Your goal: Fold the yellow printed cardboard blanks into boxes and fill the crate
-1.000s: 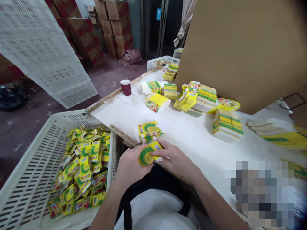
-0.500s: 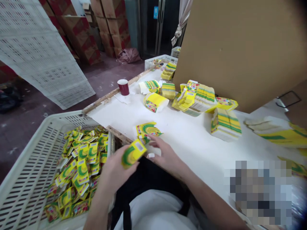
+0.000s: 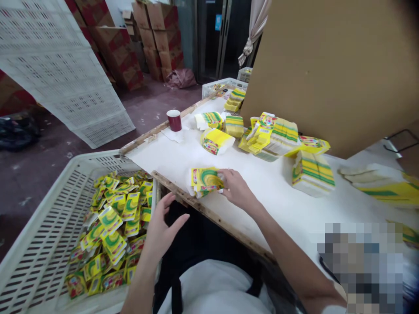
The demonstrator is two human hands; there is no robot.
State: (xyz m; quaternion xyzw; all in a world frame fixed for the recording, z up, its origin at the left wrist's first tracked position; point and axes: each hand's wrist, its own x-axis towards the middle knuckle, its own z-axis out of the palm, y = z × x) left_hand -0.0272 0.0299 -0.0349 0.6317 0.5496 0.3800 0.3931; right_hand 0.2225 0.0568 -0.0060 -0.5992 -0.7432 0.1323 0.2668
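Note:
My left hand (image 3: 165, 226) is empty, fingers spread, between the crate and the table edge. My right hand (image 3: 237, 189) pinches the right end of a small pile of yellow-green packets (image 3: 204, 179) lying near the table's front edge. On the left, a white slotted crate (image 3: 42, 218) holds many loose yellow packets (image 3: 113, 244). Farther back on the white table (image 3: 262, 187) lie a yellow bundle (image 3: 218, 140), a large stack of packets (image 3: 275, 133) and another block (image 3: 312, 172).
A dark red mug (image 3: 174, 121) stands by the table's far left edge. A big cardboard sheet (image 3: 327, 74) rises behind the stacks. White crates (image 3: 75, 78) lean at upper left, with cardboard boxes (image 3: 163, 39) beyond. More yellow packaging (image 3: 382, 185) lies at right.
The packet in my left hand is gone from it, and that hand has opened. My right hand has moved up and right onto the pile's right end. Another packet lies atop those in the crate.

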